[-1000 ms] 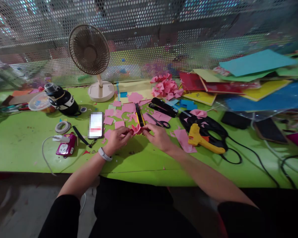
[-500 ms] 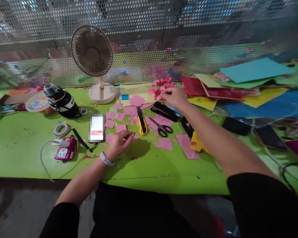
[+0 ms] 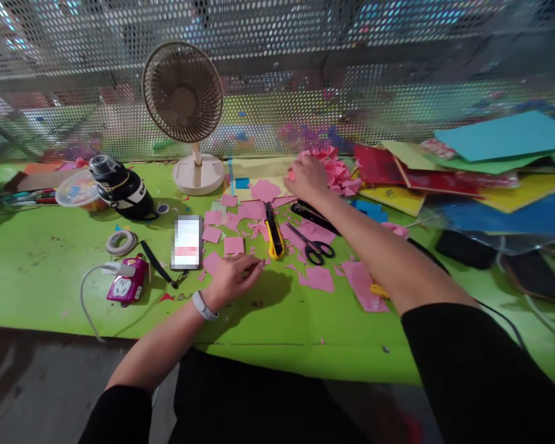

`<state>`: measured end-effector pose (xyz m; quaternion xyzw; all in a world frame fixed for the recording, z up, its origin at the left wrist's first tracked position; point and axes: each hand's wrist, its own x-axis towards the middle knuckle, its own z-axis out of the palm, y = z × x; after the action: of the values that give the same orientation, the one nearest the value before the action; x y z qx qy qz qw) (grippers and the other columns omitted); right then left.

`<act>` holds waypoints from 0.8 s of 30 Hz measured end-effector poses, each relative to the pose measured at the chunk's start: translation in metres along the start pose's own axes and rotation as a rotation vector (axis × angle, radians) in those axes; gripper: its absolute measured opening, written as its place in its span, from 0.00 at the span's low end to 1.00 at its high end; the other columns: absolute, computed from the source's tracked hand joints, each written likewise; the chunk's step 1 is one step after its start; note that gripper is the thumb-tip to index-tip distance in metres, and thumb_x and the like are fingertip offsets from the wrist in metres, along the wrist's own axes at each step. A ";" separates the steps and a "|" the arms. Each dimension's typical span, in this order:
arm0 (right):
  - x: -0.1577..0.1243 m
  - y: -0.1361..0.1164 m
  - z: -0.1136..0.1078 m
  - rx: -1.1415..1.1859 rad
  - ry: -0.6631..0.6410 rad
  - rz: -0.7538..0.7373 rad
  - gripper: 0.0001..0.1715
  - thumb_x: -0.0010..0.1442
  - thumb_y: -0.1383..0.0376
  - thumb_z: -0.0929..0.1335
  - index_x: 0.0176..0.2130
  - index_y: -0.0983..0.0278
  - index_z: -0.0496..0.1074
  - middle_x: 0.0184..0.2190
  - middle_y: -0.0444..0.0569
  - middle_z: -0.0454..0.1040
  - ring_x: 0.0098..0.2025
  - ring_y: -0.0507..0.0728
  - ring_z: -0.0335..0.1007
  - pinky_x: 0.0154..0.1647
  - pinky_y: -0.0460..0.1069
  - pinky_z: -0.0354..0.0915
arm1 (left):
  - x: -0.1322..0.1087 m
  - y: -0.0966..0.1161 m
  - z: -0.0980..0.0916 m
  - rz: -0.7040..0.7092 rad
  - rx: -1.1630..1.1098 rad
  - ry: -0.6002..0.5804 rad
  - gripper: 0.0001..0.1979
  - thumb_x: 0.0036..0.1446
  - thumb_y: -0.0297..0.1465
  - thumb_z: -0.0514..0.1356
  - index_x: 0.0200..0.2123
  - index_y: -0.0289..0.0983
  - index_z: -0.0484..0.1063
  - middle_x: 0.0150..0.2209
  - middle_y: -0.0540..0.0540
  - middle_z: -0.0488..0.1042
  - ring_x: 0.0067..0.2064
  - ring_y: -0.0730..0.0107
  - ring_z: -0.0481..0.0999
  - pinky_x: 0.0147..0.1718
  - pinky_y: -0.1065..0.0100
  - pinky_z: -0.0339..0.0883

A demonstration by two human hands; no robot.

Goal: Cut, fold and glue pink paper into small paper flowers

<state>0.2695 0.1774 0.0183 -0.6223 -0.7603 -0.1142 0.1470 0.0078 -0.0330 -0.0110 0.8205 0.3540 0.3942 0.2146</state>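
My left hand hovers low above the front of the green table, its fingers curled and thumb close to them. Whether something small sits in that pinch I cannot make out. My right hand is at the left side of a heap of crumpled pink paper pieces, fingers bent down with a bit of pink paper at their tips. Below it lies a black stapler, partly hidden by the forearm. A yellow box cutter and black scissors lie between my hands among cut pink paper pieces.
A fan stands at the back by the perforated metal screen. Leftward are a phone, a black bottle, a tape roll and a purple power socket. Coloured sheets pile up at right.
My right hand has shifted left across the pink heap, uncovering more of it. The left hand has barely moved. The whole view has swung slightly left.
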 end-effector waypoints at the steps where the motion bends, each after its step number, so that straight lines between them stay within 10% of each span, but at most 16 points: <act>1: -0.002 -0.015 0.000 0.012 -0.026 -0.005 0.21 0.63 0.60 0.66 0.49 0.72 0.76 0.53 0.69 0.73 0.57 0.72 0.66 0.56 0.61 0.62 | 0.000 0.000 0.000 -0.005 0.008 -0.009 0.12 0.67 0.33 0.57 0.36 0.34 0.78 0.30 0.44 0.81 0.27 0.73 0.77 0.24 0.72 0.68; 7: -0.005 -0.070 0.007 0.040 -0.382 0.013 0.30 0.58 0.54 0.71 0.53 0.72 0.76 0.53 0.69 0.75 0.54 0.73 0.72 0.51 0.59 0.68 | -0.001 -0.001 0.001 -0.039 0.018 -0.051 0.14 0.68 0.35 0.56 0.35 0.36 0.78 0.30 0.44 0.81 0.26 0.72 0.76 0.25 0.70 0.67; 24: -0.004 -0.055 -0.009 0.032 -0.236 0.088 0.22 0.67 0.66 0.60 0.48 0.70 0.80 0.46 0.66 0.81 0.49 0.69 0.77 0.45 0.56 0.67 | -0.001 -0.002 0.001 0.032 0.039 -0.034 0.14 0.69 0.35 0.55 0.35 0.35 0.78 0.29 0.44 0.81 0.24 0.73 0.73 0.25 0.70 0.65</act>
<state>0.2168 0.1595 0.0262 -0.6617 -0.7461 -0.0215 0.0711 0.0075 -0.0325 -0.0135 0.8366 0.3448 0.3766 0.1984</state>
